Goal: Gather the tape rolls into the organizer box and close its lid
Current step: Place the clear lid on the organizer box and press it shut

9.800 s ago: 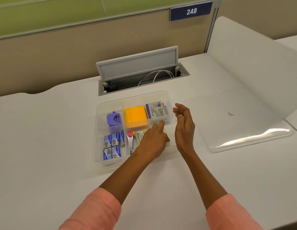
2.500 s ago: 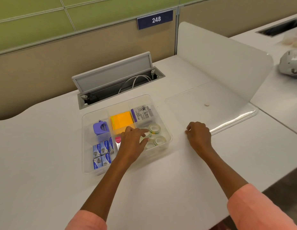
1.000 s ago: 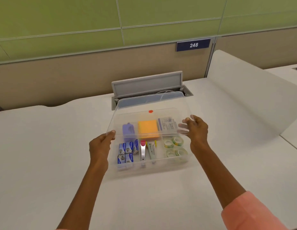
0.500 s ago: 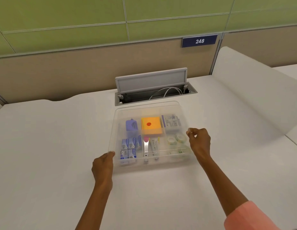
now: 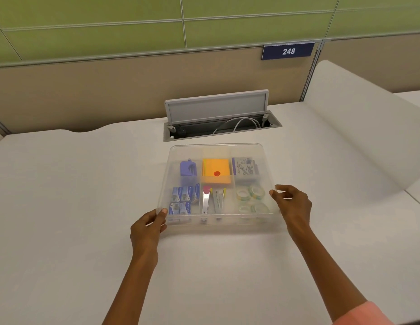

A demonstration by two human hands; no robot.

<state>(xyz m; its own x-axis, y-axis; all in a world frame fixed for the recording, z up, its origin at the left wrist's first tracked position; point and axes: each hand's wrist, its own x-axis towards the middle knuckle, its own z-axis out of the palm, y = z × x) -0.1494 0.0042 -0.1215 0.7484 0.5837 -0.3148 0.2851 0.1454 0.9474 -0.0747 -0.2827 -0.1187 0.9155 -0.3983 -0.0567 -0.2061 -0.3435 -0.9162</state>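
I have the lid [image 5: 218,160] lying flat over the organizer box [image 5: 216,220], its edges lined up with the box walls, so from here it looks seated or very nearly so; I cannot tell whether it has clicked down all round. My left hand [image 5: 146,227] is at the near-left corner, thumb tip on the lid's edge and fingers curled under the corner, clamped lightly there to hold that corner in register. My right hand [image 5: 294,206] is at the right side, fingers apart and loosely bent, fingertips just touching or just beside the lid's edge; it grips nothing that I can make out, and I read it as steadying the side while the lid settles.

The tape rolls [image 5: 251,199] sit in the near-right compartment, four of them lying flat in two pairs, seen hazily through the lid. That is why no roll is left on the desk [image 5: 75,195]. The orange note pad [image 5: 216,171], the purple item [image 5: 187,167] and the small blue boxes [image 5: 183,200] fill the other compartments and lie low enough not to foul the lid.

What I judge remains is a press along the edges to confirm closure
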